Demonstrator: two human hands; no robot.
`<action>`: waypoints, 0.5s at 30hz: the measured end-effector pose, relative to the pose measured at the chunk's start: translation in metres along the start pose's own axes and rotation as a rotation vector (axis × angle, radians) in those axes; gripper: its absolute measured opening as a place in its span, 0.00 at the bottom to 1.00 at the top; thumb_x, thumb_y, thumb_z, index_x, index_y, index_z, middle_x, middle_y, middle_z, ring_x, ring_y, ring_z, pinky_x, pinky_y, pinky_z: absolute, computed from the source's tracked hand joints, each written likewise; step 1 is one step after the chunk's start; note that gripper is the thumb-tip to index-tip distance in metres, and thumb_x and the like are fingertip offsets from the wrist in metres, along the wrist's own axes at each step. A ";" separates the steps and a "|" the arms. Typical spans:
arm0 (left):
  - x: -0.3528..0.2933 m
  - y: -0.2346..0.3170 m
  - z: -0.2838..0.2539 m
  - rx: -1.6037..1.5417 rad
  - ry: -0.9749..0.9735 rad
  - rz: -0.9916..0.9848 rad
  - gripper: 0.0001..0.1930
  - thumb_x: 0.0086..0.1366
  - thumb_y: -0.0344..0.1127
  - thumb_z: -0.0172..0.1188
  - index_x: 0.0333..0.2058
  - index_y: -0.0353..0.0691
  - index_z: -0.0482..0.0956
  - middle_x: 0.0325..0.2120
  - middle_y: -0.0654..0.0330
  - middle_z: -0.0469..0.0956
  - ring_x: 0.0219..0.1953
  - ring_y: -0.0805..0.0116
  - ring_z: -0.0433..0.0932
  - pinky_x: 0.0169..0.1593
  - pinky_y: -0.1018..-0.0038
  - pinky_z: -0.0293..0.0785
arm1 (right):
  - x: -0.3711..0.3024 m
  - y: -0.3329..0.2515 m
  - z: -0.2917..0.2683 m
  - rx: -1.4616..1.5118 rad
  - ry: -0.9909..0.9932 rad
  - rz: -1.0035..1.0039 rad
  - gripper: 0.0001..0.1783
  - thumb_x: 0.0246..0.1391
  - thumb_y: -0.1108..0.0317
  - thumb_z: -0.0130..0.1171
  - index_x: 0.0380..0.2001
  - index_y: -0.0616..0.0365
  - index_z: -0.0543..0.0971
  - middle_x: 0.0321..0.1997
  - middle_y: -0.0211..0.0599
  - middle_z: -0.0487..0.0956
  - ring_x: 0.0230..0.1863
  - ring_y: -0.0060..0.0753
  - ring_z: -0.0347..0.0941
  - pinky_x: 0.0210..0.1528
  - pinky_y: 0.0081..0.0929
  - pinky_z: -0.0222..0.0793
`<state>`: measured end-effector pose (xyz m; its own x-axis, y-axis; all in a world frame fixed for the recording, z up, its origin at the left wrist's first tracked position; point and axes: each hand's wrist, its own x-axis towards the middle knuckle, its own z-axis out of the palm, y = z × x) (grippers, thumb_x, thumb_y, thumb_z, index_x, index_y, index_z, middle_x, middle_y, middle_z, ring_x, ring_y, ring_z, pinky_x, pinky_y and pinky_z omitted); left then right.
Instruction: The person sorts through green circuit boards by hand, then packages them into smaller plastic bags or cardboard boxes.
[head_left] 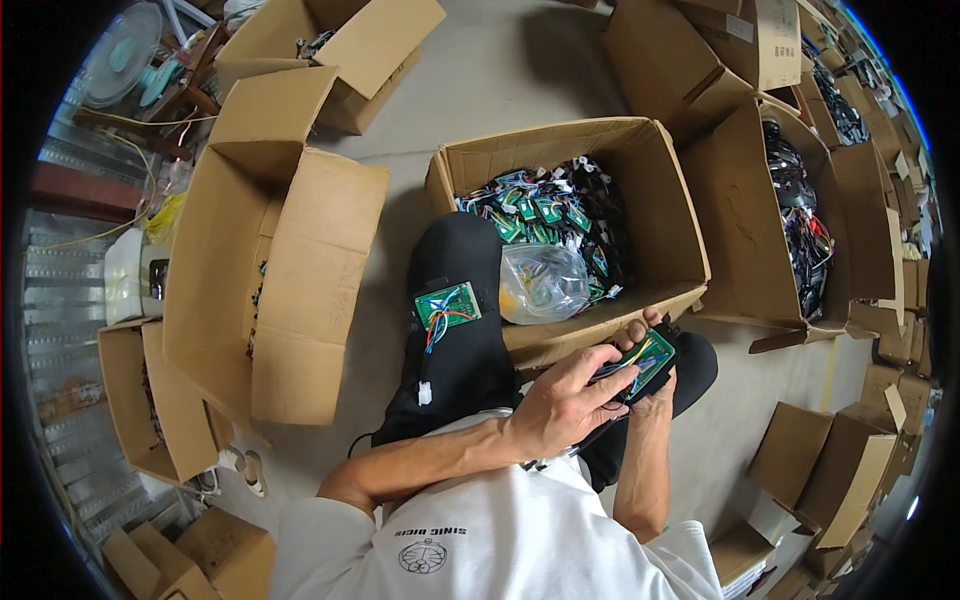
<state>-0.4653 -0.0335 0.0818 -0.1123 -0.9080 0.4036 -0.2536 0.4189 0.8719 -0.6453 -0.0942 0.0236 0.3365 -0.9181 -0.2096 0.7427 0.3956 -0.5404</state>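
My right hand [656, 397] holds a shallow black case [664, 374] from below, its fingertips curling over the far edge. Inside the case lies a green circuit board [655, 352]. Reaching across from the left, my left hand [565, 402] has its bent fingers on the thin coloured wires [612, 369] at the board; its thumb is hidden. On my left thigh rests another green circuit board [449, 306] with red, blue and white wires. A white connector [425, 392] lies lower on that thigh.
Before my knees stands an open carton [675, 225] of wired green boards, with a clear plastic bag [545, 283] at its near side. Open cartons flank me: one on the left [315, 290], another on the right [735, 215] beside a carton of black cables [800, 230].
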 end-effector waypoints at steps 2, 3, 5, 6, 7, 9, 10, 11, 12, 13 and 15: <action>-0.001 -0.001 -0.003 -0.002 -0.005 -0.011 0.29 0.50 0.30 0.75 0.53 0.38 0.79 0.48 0.53 0.74 0.44 0.56 0.79 0.45 0.65 0.78 | 0.000 0.003 0.002 0.039 0.032 0.024 0.18 0.63 0.60 0.58 0.51 0.56 0.72 0.37 0.37 0.75 0.40 0.36 0.73 0.44 0.32 0.73; -0.001 -0.001 -0.005 -0.008 -0.015 -0.018 0.28 0.52 0.32 0.74 0.53 0.37 0.78 0.48 0.53 0.74 0.44 0.56 0.78 0.45 0.65 0.77 | 0.001 0.006 0.003 0.073 0.045 0.031 0.14 0.64 0.60 0.57 0.47 0.55 0.73 0.35 0.36 0.75 0.38 0.35 0.71 0.42 0.31 0.71; -0.002 -0.003 -0.009 -0.018 -0.021 -0.004 0.27 0.53 0.34 0.73 0.53 0.36 0.78 0.48 0.53 0.74 0.45 0.55 0.78 0.46 0.64 0.77 | 0.001 0.008 0.003 0.107 0.059 0.043 0.10 0.65 0.61 0.55 0.43 0.54 0.74 0.34 0.35 0.74 0.36 0.34 0.69 0.39 0.31 0.69; -0.002 -0.004 -0.012 -0.029 -0.031 0.012 0.27 0.55 0.36 0.73 0.53 0.35 0.78 0.48 0.52 0.74 0.45 0.55 0.78 0.46 0.64 0.77 | 0.001 0.008 0.004 0.103 0.078 0.037 0.09 0.65 0.60 0.55 0.40 0.53 0.73 0.32 0.34 0.73 0.34 0.34 0.68 0.38 0.30 0.67; -0.003 -0.005 -0.014 -0.026 -0.028 0.007 0.27 0.55 0.36 0.73 0.53 0.35 0.78 0.48 0.52 0.74 0.45 0.55 0.78 0.46 0.64 0.77 | 0.001 0.009 0.003 0.100 0.097 0.033 0.09 0.65 0.60 0.55 0.37 0.53 0.73 0.31 0.34 0.72 0.32 0.33 0.66 0.36 0.29 0.66; -0.004 -0.005 -0.021 0.015 0.000 0.025 0.27 0.56 0.39 0.72 0.52 0.33 0.77 0.48 0.52 0.74 0.46 0.55 0.78 0.47 0.63 0.77 | 0.003 0.009 0.001 0.079 0.113 0.054 0.10 0.65 0.59 0.56 0.35 0.52 0.73 0.29 0.32 0.71 0.32 0.32 0.65 0.34 0.28 0.64; -0.007 -0.007 -0.023 0.019 0.003 0.019 0.27 0.56 0.39 0.72 0.52 0.33 0.77 0.48 0.52 0.74 0.46 0.55 0.78 0.47 0.63 0.77 | 0.003 0.009 0.003 0.088 0.095 0.057 0.09 0.64 0.58 0.56 0.35 0.51 0.73 0.29 0.32 0.71 0.31 0.31 0.65 0.34 0.28 0.64; -0.010 -0.010 -0.026 0.030 0.022 -0.017 0.26 0.55 0.37 0.72 0.51 0.33 0.78 0.47 0.52 0.75 0.45 0.55 0.78 0.46 0.64 0.77 | 0.002 0.008 0.003 0.097 0.078 0.060 0.09 0.64 0.58 0.57 0.35 0.50 0.73 0.29 0.31 0.71 0.31 0.31 0.64 0.33 0.27 0.64; -0.014 -0.013 -0.029 0.040 0.040 -0.053 0.25 0.55 0.36 0.73 0.50 0.33 0.79 0.46 0.52 0.76 0.44 0.55 0.79 0.46 0.64 0.78 | 0.003 0.008 -0.002 0.079 0.057 0.060 0.09 0.63 0.58 0.58 0.36 0.50 0.73 0.30 0.31 0.71 0.32 0.30 0.65 0.33 0.26 0.64; -0.017 -0.013 -0.033 0.044 0.043 -0.059 0.25 0.55 0.36 0.73 0.50 0.33 0.79 0.46 0.52 0.76 0.44 0.55 0.79 0.46 0.64 0.78 | 0.002 0.007 -0.001 0.075 0.035 0.056 0.10 0.62 0.58 0.60 0.36 0.49 0.73 0.32 0.30 0.71 0.33 0.30 0.65 0.33 0.26 0.64; -0.024 -0.015 -0.045 0.106 0.134 -0.121 0.20 0.54 0.34 0.73 0.45 0.33 0.81 0.39 0.54 0.78 0.38 0.55 0.80 0.42 0.64 0.78 | 0.002 0.006 -0.002 0.068 0.024 0.067 0.11 0.61 0.58 0.61 0.36 0.50 0.73 0.32 0.30 0.71 0.34 0.30 0.64 0.34 0.26 0.64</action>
<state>-0.4158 -0.0173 0.0714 0.0522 -0.9399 0.3376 -0.3580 0.2979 0.8849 -0.6410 -0.0933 0.0182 0.3740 -0.8893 -0.2631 0.7569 0.4566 -0.4676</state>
